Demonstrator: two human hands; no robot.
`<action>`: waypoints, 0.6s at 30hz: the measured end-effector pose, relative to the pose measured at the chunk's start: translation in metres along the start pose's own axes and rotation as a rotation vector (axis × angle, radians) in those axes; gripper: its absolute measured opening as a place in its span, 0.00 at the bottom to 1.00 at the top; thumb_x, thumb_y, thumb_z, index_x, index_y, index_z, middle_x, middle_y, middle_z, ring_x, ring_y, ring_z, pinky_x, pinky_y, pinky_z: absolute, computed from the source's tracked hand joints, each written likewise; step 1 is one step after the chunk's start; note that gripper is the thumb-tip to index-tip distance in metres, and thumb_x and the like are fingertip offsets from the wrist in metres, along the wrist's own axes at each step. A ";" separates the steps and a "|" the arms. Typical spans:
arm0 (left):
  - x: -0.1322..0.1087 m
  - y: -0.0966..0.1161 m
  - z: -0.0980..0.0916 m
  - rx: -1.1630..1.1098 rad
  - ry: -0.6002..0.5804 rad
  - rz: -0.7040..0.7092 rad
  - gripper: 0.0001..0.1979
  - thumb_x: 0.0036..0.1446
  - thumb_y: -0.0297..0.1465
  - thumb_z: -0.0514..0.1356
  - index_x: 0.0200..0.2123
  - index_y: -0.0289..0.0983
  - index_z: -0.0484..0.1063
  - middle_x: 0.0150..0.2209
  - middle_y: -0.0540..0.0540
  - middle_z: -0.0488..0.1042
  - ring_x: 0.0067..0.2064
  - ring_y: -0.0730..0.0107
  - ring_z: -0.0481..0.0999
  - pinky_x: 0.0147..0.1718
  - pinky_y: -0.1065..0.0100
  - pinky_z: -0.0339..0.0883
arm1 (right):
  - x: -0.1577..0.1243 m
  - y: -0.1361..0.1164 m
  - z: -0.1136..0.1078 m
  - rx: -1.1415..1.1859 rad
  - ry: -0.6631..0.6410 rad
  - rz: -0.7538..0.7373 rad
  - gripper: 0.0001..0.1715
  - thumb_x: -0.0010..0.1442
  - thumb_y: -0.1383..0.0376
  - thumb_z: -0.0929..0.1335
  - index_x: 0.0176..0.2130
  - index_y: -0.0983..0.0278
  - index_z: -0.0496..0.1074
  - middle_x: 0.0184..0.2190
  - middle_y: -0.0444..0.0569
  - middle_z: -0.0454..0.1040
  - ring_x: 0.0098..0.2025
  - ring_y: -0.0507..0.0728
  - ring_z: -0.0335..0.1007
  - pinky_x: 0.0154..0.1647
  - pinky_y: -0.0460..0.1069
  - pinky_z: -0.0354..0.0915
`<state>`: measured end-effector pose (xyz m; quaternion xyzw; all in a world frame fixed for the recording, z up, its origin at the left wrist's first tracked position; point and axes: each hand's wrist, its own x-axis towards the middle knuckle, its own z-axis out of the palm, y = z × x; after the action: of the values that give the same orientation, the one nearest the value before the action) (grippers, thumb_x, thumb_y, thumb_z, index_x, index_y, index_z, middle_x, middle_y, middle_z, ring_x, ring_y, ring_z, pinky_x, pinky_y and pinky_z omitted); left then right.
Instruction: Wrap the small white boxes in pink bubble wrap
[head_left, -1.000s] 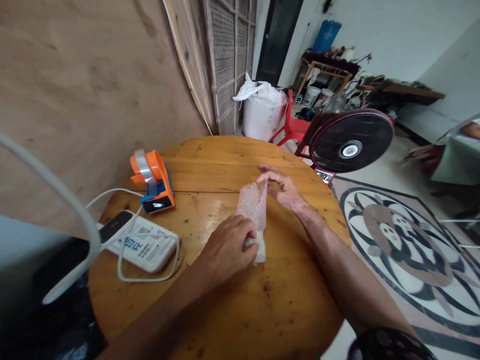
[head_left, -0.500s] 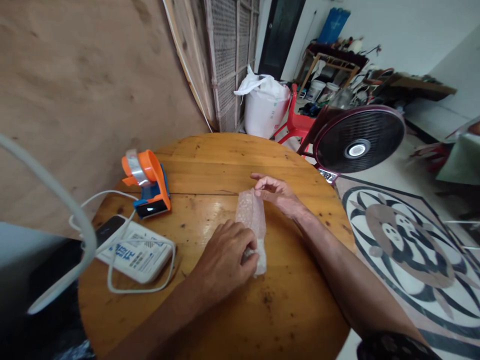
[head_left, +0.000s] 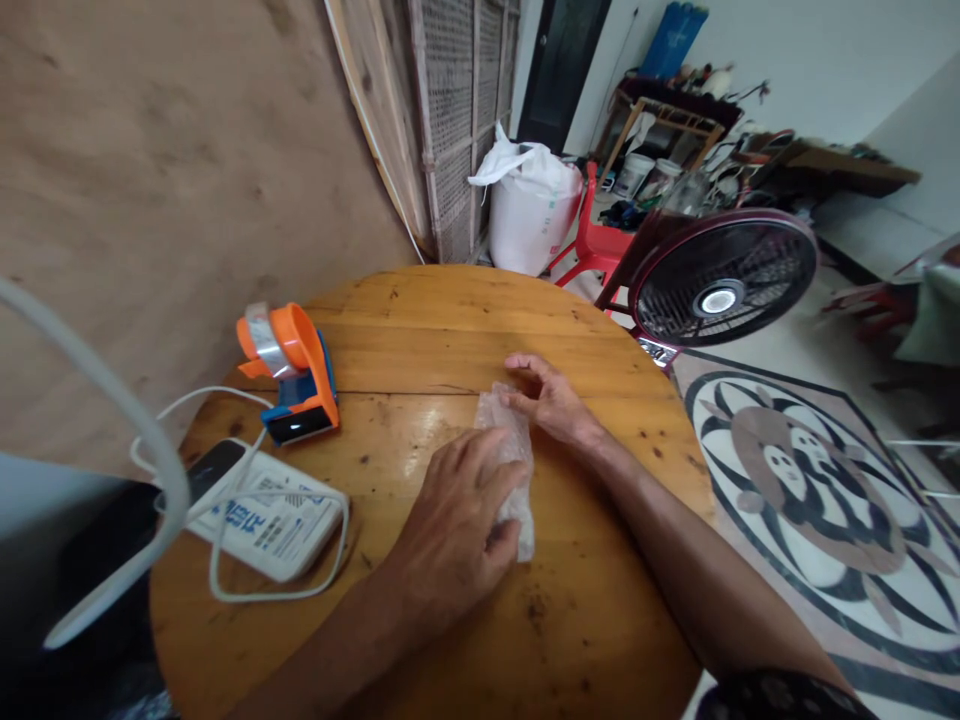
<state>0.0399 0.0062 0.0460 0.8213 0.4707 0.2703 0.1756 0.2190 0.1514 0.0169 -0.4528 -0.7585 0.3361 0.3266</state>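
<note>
A person's left hand [head_left: 457, 515] lies flat, fingers spread, pressing down a small bundle of bubble wrap [head_left: 516, 445] near the middle of the round wooden worktop [head_left: 450, 320]. The right hand [head_left: 553, 402] rests with curled fingers touching the bundle's far end; whether it grips cannot be told. An orange tape dispenser [head_left: 289, 372] stands near the left edge, with a white box [head_left: 270, 515] wound in cable by the near-left edge.
</note>
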 end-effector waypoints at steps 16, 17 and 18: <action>0.004 -0.004 -0.001 -0.030 -0.181 -0.017 0.23 0.54 0.28 0.56 0.55 0.36 0.70 0.62 0.38 0.66 0.64 0.48 0.60 0.62 0.44 0.57 | 0.006 0.006 -0.012 -0.105 0.044 0.156 0.15 0.60 0.59 0.64 0.39 0.65 0.76 0.33 0.48 0.77 0.37 0.57 0.72 0.41 0.51 0.65; 0.004 -0.004 -0.001 -0.035 -0.191 -0.014 0.23 0.54 0.28 0.56 0.55 0.36 0.70 0.62 0.37 0.65 0.65 0.48 0.60 0.62 0.44 0.56 | 0.006 0.005 -0.012 -0.134 0.030 0.157 0.15 0.60 0.59 0.64 0.38 0.64 0.76 0.32 0.47 0.77 0.36 0.57 0.72 0.40 0.50 0.64; 0.004 -0.005 -0.002 -0.040 -0.202 -0.011 0.24 0.54 0.28 0.55 0.55 0.36 0.70 0.63 0.37 0.64 0.65 0.48 0.59 0.62 0.43 0.56 | 0.006 0.004 -0.012 -0.161 0.017 0.159 0.15 0.60 0.58 0.64 0.38 0.64 0.76 0.32 0.47 0.77 0.36 0.57 0.72 0.39 0.50 0.64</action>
<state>0.0375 0.0123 0.0458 0.8380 0.4499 0.1944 0.2399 0.2282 0.1603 0.0217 -0.5392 -0.7419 0.2950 0.2681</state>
